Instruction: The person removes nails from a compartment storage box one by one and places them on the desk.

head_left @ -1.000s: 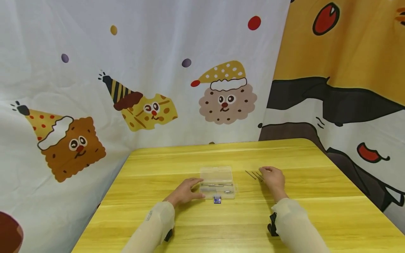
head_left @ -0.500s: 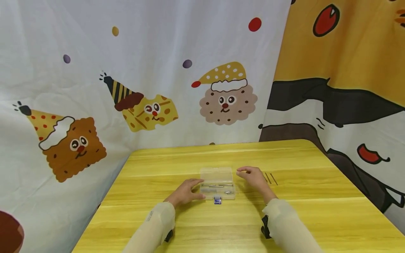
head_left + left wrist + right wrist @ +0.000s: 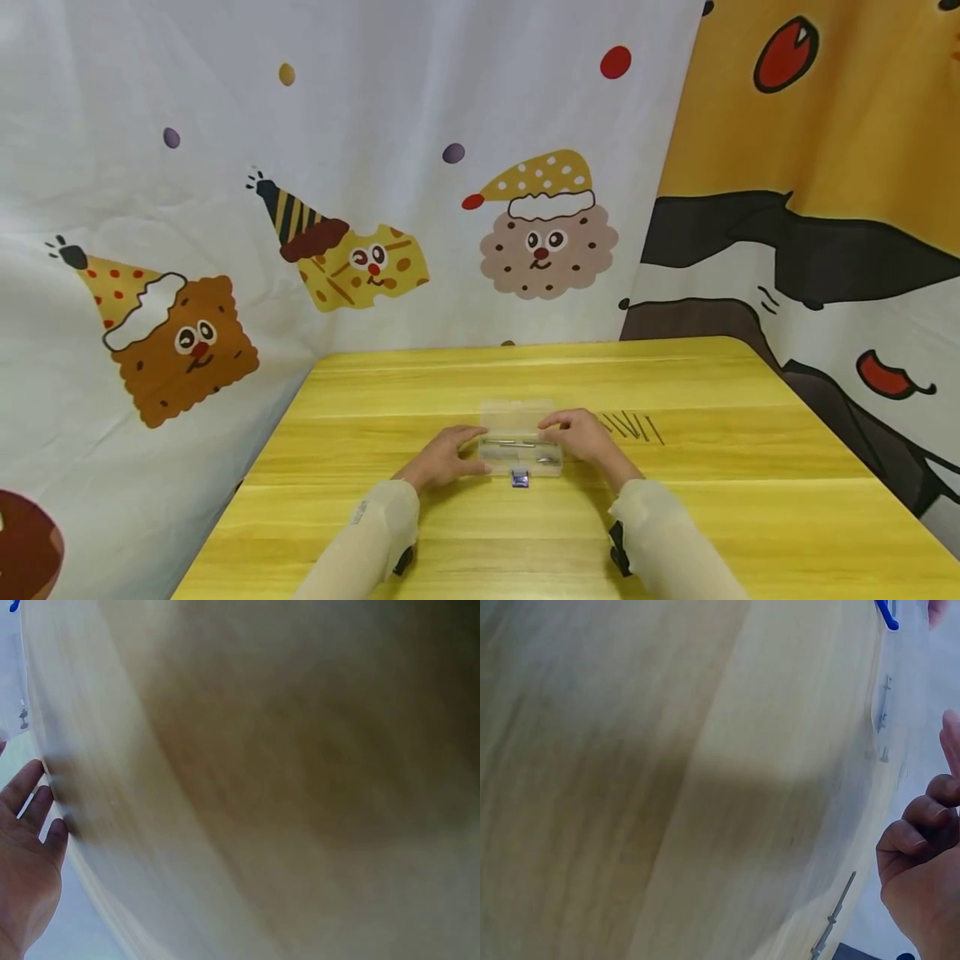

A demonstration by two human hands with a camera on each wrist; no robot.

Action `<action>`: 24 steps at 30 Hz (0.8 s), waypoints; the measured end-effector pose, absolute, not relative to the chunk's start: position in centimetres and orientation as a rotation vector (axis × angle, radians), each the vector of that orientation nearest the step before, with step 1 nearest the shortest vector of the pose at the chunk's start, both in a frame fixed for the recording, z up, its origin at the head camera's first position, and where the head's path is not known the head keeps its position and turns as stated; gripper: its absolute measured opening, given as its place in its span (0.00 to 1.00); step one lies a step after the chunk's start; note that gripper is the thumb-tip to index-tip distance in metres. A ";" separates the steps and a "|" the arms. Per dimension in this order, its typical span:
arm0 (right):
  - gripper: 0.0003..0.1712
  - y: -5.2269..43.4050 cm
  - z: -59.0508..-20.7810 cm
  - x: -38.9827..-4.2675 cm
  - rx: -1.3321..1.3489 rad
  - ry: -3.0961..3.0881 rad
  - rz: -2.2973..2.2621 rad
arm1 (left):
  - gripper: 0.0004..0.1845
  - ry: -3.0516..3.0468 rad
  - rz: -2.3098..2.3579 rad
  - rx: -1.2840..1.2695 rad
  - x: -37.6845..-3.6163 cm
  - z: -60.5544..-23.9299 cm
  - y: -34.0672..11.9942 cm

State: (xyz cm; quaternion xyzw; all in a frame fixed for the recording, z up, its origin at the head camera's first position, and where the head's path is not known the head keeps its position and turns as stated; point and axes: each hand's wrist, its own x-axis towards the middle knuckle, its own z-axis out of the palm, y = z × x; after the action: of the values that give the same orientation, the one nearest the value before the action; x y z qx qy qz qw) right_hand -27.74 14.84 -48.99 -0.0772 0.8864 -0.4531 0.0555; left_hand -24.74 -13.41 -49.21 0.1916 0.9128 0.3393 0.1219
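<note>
In the head view a clear plastic box (image 3: 501,467) with its lid (image 3: 513,417) folded back lies at mid-table. Thin metal rods (image 3: 517,445) lie inside it, and its blue latch (image 3: 521,479) hangs at the front. My left hand (image 3: 444,455) rests at the box's left end, thumb and fingers spread along it. Over the box's right end is my right hand (image 3: 588,437), thumb and forefinger slightly apart; I see nothing between them. The right wrist view has its other fingers (image 3: 904,836) curled, with a collared metal rod (image 3: 832,919) lower down.
Several metal rods (image 3: 632,426) lie in a row on the wooden table (image 3: 480,542), right of the box and partly behind my right hand. A patterned cloth (image 3: 450,100) hangs behind the table.
My right hand has moved left from the row of rods to the box, uncovering more of the row. My left hand stays at the box's left end.
</note>
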 end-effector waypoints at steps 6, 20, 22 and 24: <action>0.03 14.3 -49.2 -27.6 -0.290 2.685 -1.355 | 0.38 2.680 0.972 0.561 -24.9 -49.3 -13.4; 0.02 13.3 -48.8 -27.8 -0.355 2.756 -1.230 | 0.39 2.675 0.990 0.554 -24.9 -49.3 -13.2; 0.03 13.2 -48.9 -27.8 -0.361 2.772 -1.205 | 0.39 2.674 0.985 0.548 -25.0 -49.4 -13.2; 0.03 13.0 -48.9 -27.9 -0.366 2.794 -1.168 | 0.39 2.678 0.977 0.547 -25.1 -49.5 -13.2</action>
State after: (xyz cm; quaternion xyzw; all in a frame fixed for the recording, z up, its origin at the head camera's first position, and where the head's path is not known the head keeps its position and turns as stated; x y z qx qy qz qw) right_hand -27.90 13.04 -48.90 -0.1198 0.9150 -0.3826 0.0455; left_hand -25.07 -13.23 -49.48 0.1872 0.9161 0.3340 0.1190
